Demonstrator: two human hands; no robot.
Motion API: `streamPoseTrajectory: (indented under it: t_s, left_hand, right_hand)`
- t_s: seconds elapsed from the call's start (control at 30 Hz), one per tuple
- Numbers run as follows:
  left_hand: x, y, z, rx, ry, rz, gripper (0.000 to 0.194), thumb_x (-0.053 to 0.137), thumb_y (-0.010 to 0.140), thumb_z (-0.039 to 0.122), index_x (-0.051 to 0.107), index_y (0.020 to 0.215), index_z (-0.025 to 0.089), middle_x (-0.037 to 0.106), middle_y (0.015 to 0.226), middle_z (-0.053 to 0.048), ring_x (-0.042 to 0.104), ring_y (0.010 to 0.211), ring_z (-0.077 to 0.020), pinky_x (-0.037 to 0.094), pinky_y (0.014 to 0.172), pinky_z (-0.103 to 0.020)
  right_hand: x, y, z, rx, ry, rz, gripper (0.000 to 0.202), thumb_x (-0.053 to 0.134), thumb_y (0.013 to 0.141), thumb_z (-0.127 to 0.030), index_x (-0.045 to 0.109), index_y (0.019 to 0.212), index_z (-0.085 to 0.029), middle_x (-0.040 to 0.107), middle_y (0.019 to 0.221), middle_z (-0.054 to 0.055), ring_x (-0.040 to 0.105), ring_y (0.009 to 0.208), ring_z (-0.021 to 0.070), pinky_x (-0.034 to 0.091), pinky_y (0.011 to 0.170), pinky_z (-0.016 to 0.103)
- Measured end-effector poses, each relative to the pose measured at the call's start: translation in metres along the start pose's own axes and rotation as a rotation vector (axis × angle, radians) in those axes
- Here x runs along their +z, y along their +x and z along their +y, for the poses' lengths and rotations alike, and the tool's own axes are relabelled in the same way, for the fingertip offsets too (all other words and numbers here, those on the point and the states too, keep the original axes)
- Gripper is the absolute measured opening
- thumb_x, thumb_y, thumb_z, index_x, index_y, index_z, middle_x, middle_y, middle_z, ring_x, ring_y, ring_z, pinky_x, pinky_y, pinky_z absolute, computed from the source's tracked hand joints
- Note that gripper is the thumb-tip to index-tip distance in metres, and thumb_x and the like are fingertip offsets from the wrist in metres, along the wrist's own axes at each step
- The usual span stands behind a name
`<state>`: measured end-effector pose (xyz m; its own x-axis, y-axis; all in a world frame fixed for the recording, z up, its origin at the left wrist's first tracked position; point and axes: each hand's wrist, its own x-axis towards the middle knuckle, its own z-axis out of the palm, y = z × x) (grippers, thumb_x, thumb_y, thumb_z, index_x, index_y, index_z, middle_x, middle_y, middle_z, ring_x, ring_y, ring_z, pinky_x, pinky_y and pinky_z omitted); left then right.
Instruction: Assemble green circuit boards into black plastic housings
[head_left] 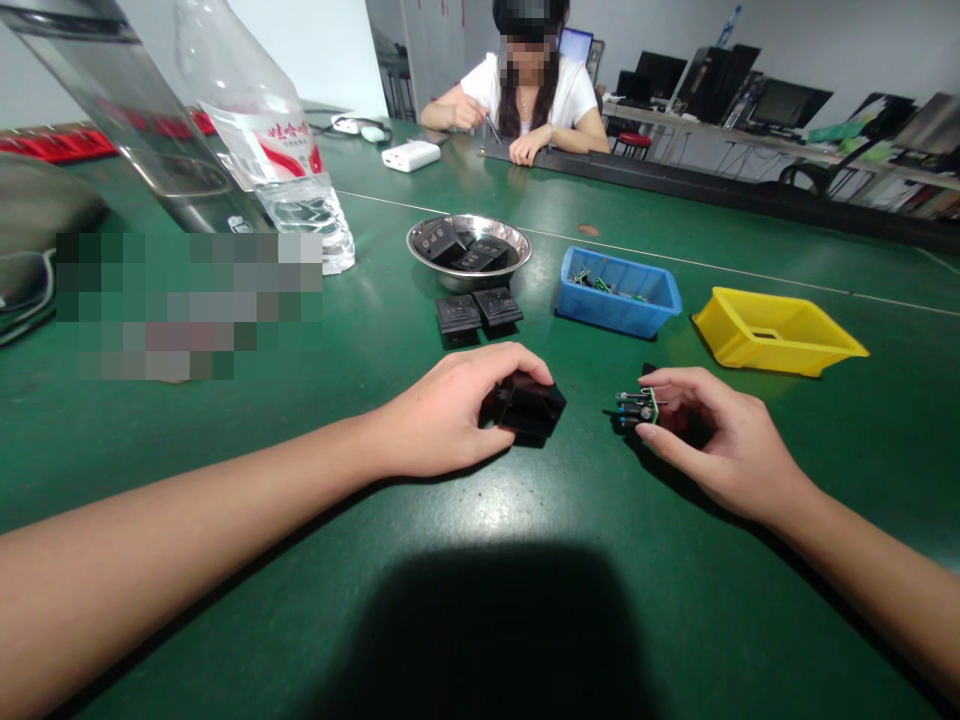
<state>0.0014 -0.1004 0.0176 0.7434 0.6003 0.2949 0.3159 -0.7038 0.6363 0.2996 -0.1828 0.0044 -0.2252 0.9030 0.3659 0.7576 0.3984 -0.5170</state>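
Note:
My left hand (457, 410) is closed around a black plastic case (534, 405), thumb below and fingers above, its hollow side partly showing. To the right, my right hand (720, 435) pinches a small circuit board (651, 406) between thumb and fingers. Several components stick out of the board towards the left, some of them dark cylinders with blue ends. A gap of green tabletop lies between the case and the board. Beyond my left hand, two black plastic pieces (480, 313) lie side by side on the table.
Black cases fill a metal bowl (420, 255). Small circuit boards lie in a blue bin (619, 318), beside a yellow bin (787, 350). A water bottle (277, 150) stands at the left. Across the green table (300, 570) sits another person (540, 110), near a white box-shaped device (411, 155).

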Motion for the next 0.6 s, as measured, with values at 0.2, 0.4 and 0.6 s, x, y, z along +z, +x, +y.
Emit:
streamPoseTrajectory:
  t_s: [0.2,0.4,0.6]
  left_hand:
    - [0.0007,-0.0012,0.0019,-0.043,-0.066,0.018,0.041,0.062,0.075,0.012,0.063,0.115,0.02,0.074,0.111,-0.002,0.071,0.094,-0.0161,0.053,0.084,-0.025]
    - [0.0006,-0.0009,0.0037,-0.075,-0.059,0.015,0.041,0.064,0.077,0.017,0.065,0.117,0.019,0.075,0.106,-0.002,0.07,0.085,-0.0153,0.052,0.075,-0.024]
    - [-0.0005,-0.0002,0.0032,-0.077,-0.042,0.011,0.043,0.063,0.077,0.019,0.066,0.119,0.019,0.076,0.107,-0.002,0.07,0.085,-0.0158,0.052,0.076,-0.025]
  right_hand:
    - [-0.0001,-0.0005,0.0,-0.001,-0.002,0.003,0.031,0.071,0.091,-0.031,0.062,0.12,-0.024,0.073,0.089,0.002,0.066,0.069,0.0162,0.055,0.066,0.03]
    - [-0.0003,-0.0001,-0.0013,-0.008,-0.012,0.011,0.031,0.071,0.091,-0.032,0.062,0.119,-0.024,0.074,0.089,0.002,0.067,0.069,0.0163,0.055,0.066,0.03]
    - [0.0002,0.0002,-0.0017,-0.005,-0.005,0.007,0.031,0.07,0.091,-0.032,0.062,0.119,-0.024,0.074,0.089,0.002,0.067,0.069,0.0164,0.056,0.066,0.03]
